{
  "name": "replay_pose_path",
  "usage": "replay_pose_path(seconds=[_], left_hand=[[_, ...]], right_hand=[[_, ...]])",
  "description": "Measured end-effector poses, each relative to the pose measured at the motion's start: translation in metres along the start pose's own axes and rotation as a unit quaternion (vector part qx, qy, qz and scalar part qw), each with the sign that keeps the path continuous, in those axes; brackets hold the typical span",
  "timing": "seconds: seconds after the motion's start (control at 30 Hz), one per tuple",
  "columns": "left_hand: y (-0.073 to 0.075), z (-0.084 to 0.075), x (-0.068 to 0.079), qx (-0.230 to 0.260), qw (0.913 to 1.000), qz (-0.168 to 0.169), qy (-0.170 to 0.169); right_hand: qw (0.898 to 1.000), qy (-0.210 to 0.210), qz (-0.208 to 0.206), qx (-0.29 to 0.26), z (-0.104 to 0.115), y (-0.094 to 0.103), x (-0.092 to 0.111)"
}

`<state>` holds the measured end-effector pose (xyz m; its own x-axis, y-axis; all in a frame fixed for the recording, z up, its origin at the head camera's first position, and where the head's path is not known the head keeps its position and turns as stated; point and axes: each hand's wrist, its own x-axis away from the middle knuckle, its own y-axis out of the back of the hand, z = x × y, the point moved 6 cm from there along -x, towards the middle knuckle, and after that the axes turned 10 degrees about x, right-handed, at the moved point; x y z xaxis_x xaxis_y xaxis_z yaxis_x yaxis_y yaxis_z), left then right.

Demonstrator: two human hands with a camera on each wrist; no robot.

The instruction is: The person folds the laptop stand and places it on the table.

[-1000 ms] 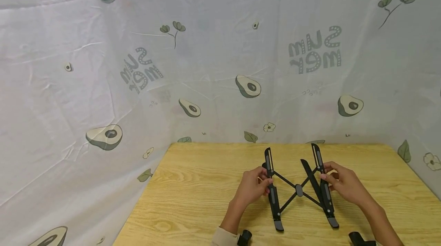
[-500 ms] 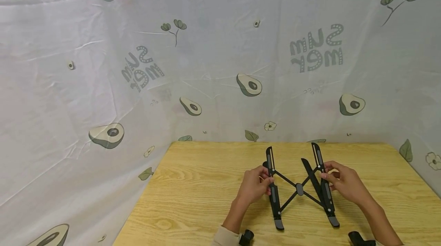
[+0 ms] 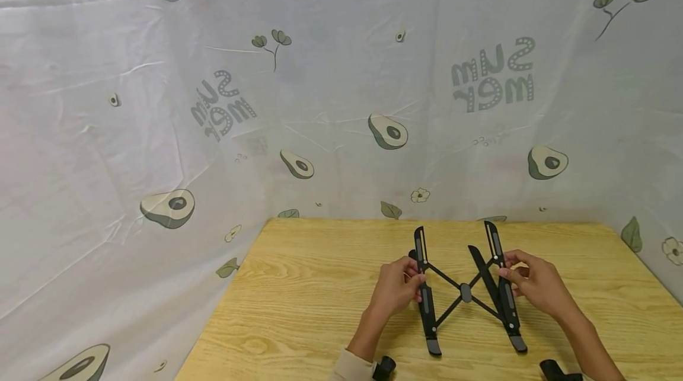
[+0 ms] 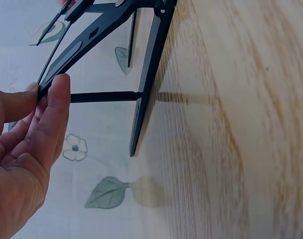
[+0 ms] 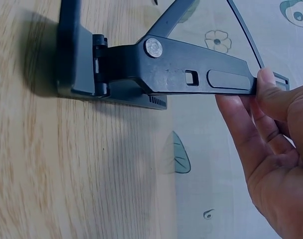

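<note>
A black folding laptop stand point(image 3: 466, 293) stands unfolded on the wooden table, its two long side arms joined by crossed bars with a grey oval hub. My left hand point(image 3: 395, 287) pinches the left side arm near its middle, thumb on top and fingers beneath. On the other side my right hand point(image 3: 533, 281) pinches the right side arm at a similar height. Both wrist views show the upper arms raised at a slant over base legs lying on the table. In the right wrist view the hinged front end of the laptop stand point(image 5: 196, 69) rests low by the table.
The wood-grain table point(image 3: 299, 286) reaches back to a pale curtain point(image 3: 331, 73) printed with avocados, leaves and mirrored lettering. Black wrist-worn devices show at the bottom edge, beside the left sleeve point(image 3: 349, 366).
The head view has shifted slightly. Both hands keep their pinch on the side arms, and the laptop stand holds nearly the same shape and place.
</note>
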<state>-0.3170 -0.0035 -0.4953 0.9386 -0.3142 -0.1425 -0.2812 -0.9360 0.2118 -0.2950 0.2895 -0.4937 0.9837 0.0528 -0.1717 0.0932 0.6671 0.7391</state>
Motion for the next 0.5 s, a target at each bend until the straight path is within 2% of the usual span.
replay_pose_path(seconds=[0.5], left_hand=[[-0.0024,0.0010,-0.0015,0.000,1.0000,-0.006,-0.003]], right_hand=[[1.000,-0.007,-0.006,0.010,0.0014,0.0008,-0.0006]])
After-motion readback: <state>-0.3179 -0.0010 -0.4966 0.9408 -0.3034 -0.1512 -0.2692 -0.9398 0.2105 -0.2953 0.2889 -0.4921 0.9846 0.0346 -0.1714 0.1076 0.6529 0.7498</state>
